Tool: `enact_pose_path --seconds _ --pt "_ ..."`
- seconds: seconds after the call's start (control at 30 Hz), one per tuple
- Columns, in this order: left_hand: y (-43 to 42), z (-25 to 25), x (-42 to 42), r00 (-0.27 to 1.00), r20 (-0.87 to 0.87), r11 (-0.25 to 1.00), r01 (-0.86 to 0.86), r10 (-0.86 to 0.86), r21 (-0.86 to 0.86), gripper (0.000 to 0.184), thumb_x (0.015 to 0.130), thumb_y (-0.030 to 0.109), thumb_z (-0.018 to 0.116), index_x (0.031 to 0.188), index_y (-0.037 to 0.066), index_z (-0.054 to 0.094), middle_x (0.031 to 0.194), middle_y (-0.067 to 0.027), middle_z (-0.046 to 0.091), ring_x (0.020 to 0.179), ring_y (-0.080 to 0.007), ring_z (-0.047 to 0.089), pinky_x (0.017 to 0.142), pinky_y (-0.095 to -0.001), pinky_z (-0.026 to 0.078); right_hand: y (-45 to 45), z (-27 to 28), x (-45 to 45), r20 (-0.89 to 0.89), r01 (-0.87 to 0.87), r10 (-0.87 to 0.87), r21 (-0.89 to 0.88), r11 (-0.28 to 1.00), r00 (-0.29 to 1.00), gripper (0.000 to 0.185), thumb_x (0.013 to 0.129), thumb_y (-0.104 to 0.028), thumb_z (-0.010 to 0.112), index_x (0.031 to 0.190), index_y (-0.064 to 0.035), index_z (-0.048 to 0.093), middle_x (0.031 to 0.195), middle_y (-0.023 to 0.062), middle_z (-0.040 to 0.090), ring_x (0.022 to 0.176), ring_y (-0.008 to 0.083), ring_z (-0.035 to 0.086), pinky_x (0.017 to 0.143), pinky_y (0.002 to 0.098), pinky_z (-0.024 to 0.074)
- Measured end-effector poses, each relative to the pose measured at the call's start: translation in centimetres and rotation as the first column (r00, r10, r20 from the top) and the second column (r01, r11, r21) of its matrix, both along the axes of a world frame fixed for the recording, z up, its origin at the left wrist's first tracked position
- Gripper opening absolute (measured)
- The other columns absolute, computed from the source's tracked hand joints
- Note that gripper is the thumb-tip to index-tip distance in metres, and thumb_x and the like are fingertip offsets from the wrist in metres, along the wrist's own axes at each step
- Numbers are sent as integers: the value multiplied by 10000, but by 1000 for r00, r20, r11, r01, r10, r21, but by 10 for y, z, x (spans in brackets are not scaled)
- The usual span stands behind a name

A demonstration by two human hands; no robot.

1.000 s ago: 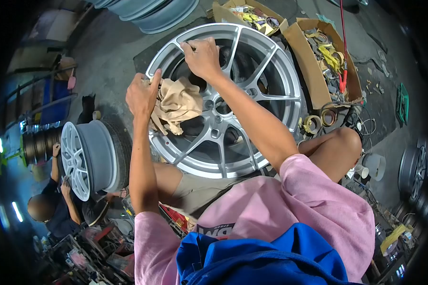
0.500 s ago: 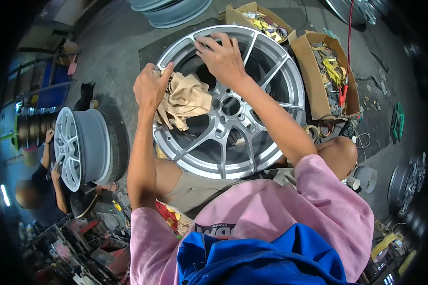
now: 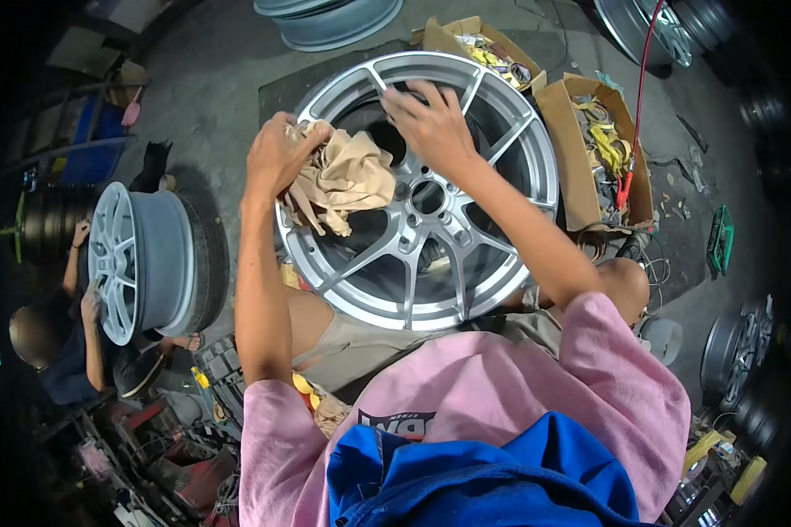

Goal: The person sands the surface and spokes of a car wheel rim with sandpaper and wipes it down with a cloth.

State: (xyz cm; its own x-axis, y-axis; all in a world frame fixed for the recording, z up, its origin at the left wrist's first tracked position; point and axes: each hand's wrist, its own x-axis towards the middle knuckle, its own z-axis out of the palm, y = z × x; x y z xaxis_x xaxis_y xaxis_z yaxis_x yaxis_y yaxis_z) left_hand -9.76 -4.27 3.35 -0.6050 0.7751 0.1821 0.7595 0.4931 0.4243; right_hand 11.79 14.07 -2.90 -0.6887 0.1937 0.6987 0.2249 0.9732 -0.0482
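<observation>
While the left hand (image 3: pixel 272 162) grasps the bunched beige cloth (image 3: pixel 356 174) by its far-left edge, the folds spread right and nearward over the left part of the silver wheel (image 3: pixel 426 226). The right hand (image 3: pixel 439 132), fingers loosely spread and grasping nothing visible, is just far-right of the cloth, above the wheel's far part; contact there cannot be told. The left hand is nearer the cloth; its crumpled shape shows no clear long axis, and the wheel lies face up. Counted: one cloth, one wheel beneath the hands, two cardboard boxes (image 3: pixel 569 162) (image 3: pixel 439 39) far right, and one upright wheel (image 3: pixel 163 259) beside one other person (image 3: pixel 66 356) at left.
</observation>
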Motion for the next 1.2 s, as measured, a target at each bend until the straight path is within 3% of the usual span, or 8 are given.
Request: enact_pose_path --seconds 0.23,0.37,0.5,0.63,0.7,1.0,1.07,1.2 --pt "-25 25 -27 979 190 951 -19 81 -307 688 851 570 835 1136 -50 747 1078 -301 762 1045 -419 756 895 -475 568 4 -18 96 194 26 -33 39 999 980 352 877 -170 767 1227 -151 797 1420 -71 670 1340 236 575 993 404 454" --pt "-5 30 -22 888 460 940 -180 27 290 456 987 417 761 1044 -35 745 1016 -200 788 922 -267 751 818 -404 564 64 3 93 155 147 -157 77 986 975 252 928 -178 746 1169 -137 806 1315 -42 724 1244 255 612 979 443 485" --pt "43 22 27 973 209 792 -56 -93 608 419 1049 375 693 1168 -27 689 997 -158 772 890 -236 726 820 -384 559 64 11 76 196 187 -185 12 982 963 258 927 -166 732 1169 -103 797 1295 5 726 1137 281 633 980 419 491" --pt "81 -15 91 875 184 794 295 -448 531 464 1011 413 712 1207 -4 658 1157 -200 735 1090 -307 709 965 -438 539 38 7 91 307 -94 135 -145 985 942 254 931 -152 689 1143 -51 784 1294 73 720 1025 268 645 927 361 531" --pt "90 -42 104 802 -252 760 595 -541 262 495 960 429 746 1229 22 669 1225 -169 701 1200 -323 655 1016 -469 514 80 6 85 290 -82 62 59 995 955 224 915 -175 686 1090 -76 786 1222 11 741 982 258 658 814 368 572" --pt "117 -41 82 710 -435 818 563 -553 -121 707 866 654 729 1213 37 713 1191 -118 708 1175 -285 645 1050 -471 456 45 31 121 315 -27 65 -124 992 947 174 933 -122 699 1058 -46 793 1205 67 754 1017 263 670 928 386 552" --pt "119 -34 106 682 -281 716 515 -675 -471 577 895 527 753 1133 3 716 1113 -151 728 1093 -310 684 1015 -468 476 76 23 149 375 82 -36 -107 991 926 195 961 -135 652 1073 -61 793 1204 79 758 1040 294 686 943 390 558" --pt "104 -64 131 729 -308 790 589 -611 -172 353 840 231 803 1086 3 692 1071 -200 730 1012 -348 719 915 -459 541 72 4 157 390 87 13 -239 967 921 223 985 -148 601 1079 -51 778 1201 85 757 1068 320 730 899 404 598"
